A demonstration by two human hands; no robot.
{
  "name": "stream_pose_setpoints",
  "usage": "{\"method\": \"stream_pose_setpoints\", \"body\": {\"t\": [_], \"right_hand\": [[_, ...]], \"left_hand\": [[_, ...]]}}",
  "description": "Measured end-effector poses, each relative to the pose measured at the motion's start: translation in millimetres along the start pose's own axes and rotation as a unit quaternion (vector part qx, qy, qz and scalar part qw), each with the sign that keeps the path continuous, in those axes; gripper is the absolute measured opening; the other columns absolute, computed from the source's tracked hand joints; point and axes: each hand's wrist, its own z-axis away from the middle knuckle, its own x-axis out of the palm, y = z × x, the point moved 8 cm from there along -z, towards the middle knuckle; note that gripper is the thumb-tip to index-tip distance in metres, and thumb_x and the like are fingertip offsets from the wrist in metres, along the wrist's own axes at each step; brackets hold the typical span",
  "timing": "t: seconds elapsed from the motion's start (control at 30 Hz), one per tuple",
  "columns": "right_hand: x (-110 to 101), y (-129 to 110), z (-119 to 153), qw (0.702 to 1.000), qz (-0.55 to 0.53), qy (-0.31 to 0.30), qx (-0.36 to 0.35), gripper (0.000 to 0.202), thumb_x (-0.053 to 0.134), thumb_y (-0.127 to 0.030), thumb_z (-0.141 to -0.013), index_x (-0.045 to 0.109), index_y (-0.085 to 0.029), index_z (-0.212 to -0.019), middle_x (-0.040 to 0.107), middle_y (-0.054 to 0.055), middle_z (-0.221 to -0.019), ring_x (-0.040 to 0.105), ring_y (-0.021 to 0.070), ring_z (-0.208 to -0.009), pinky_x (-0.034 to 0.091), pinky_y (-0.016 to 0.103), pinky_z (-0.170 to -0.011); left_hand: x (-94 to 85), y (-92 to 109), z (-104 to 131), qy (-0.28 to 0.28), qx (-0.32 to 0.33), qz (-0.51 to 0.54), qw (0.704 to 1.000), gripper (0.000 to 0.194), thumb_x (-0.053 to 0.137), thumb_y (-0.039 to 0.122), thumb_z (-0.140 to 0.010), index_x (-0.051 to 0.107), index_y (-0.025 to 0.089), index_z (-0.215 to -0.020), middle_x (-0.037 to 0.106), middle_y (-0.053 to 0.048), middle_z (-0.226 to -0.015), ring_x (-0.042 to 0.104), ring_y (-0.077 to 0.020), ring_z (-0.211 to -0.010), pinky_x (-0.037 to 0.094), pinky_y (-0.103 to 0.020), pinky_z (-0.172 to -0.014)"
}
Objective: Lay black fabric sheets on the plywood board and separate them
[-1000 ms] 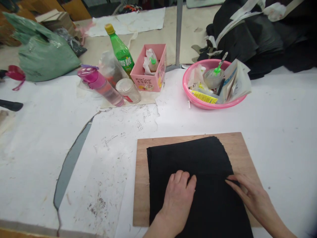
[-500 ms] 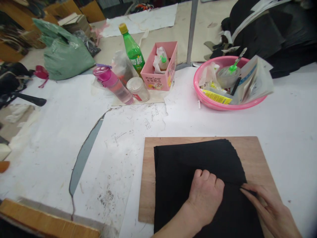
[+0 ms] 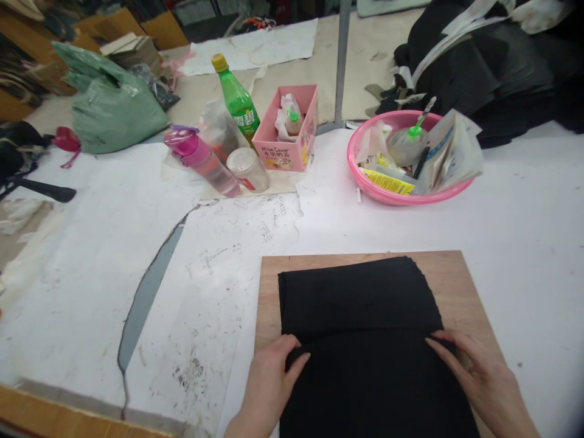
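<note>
Pinching the folded edge of the black fabric (image 3: 365,340) at both ends, the person works over a wooden board (image 3: 456,274) that lies on the paper-covered desk (image 3: 524,213). The left hand (image 3: 267,389) has its grip closed on the left end of the fold, thumb on top and fingers tucked beneath the layer. The right hand (image 3: 483,380) has its grip closed on the right end in much the same way, fingertips pressed at the fabric's border. The fabric sits flat on the board, its far edge near the board's far edge, its near part running out of view at the bottom.

To do this step well, both ends of the fold should likely stay level with each other, so the crease runs straight across and parallel to the far edge. Even tension between the hands would keep the layer from sagging in the middle. Side edges are best matched before the crease is pressed down. The pink basin (image 3: 401,194) and the bottles stand well apart, so nothing crowds the work.
</note>
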Motion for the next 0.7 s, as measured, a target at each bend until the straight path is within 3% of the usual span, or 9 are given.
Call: {"method": "stream_pose_setpoints", "body": {"t": [0.1, 0.23, 0.47, 0.6, 0.7], "right_hand": [[-2, -5, -2, 1.000, 0.015, 0.012, 0.000, 0.043, 0.051, -0.065, -0.082, 0.061, -0.028, -0.099, 0.068, 0.001, -0.102, 0.065, 0.0234, -0.089, 0.050, 0.036, -0.080], [-4, -9, -4, 0.999, 0.025, 0.021, 0.000, 0.044, 0.050, -0.067, -0.080, 0.062, -0.028, -0.097, 0.070, 0.001, -0.098, 0.066, 0.0229, -0.084, 0.051, 0.036, -0.074], [-5, -13, -4, 0.998, 0.053, 0.037, 0.016, 0.052, 0.047, -0.072, -0.078, 0.063, -0.027, -0.097, 0.070, 0.004, -0.097, 0.067, 0.0255, -0.084, 0.052, 0.039, -0.073], [-5, -15, -4, 0.997, 0.062, 0.031, 0.018, 0.049, 0.048, -0.071, -0.079, 0.063, -0.028, -0.096, 0.070, 0.002, -0.095, 0.067, 0.0241, -0.082, 0.052, 0.037, -0.074], [-5, -14, -5, 0.998, 0.053, 0.029, 0.025, 0.047, 0.048, -0.070, -0.080, 0.062, -0.028, -0.097, 0.070, 0.001, -0.096, 0.067, 0.0234, -0.084, 0.051, 0.037, -0.074]], "left_hand": [[8.4, -23, 4, -0.020, -0.055, 0.107, 0.993, 0.020, 0.055, 0.037, -0.086, 0.066, 0.021, -0.093, 0.071, -0.001, -0.077, 0.064, -0.0175, -0.067, 0.046, -0.025, -0.063], [26.5, -36, 12, -0.046, -0.073, 0.202, 0.975, 0.029, 0.056, 0.041, -0.084, 0.068, 0.019, -0.099, 0.074, -0.005, -0.084, 0.069, -0.0209, -0.077, 0.050, -0.025, -0.068], [36.7, -46, 26, -0.050, -0.110, 0.201, 0.972, 0.037, 0.050, 0.048, -0.087, 0.068, 0.016, -0.087, 0.071, -0.004, -0.068, 0.066, -0.0189, -0.064, 0.051, -0.025, -0.065], [37.9, -48, 30, -0.039, -0.128, 0.203, 0.970, 0.038, 0.054, 0.052, -0.083, 0.067, 0.017, -0.079, 0.068, -0.003, -0.061, 0.064, -0.0195, -0.062, 0.051, -0.026, -0.063], [44.7, -50, 36, -0.062, -0.135, 0.224, 0.963, 0.037, 0.059, 0.054, -0.078, 0.068, 0.018, -0.079, 0.069, -0.003, -0.063, 0.066, -0.0220, -0.064, 0.053, -0.028, -0.064]]}}
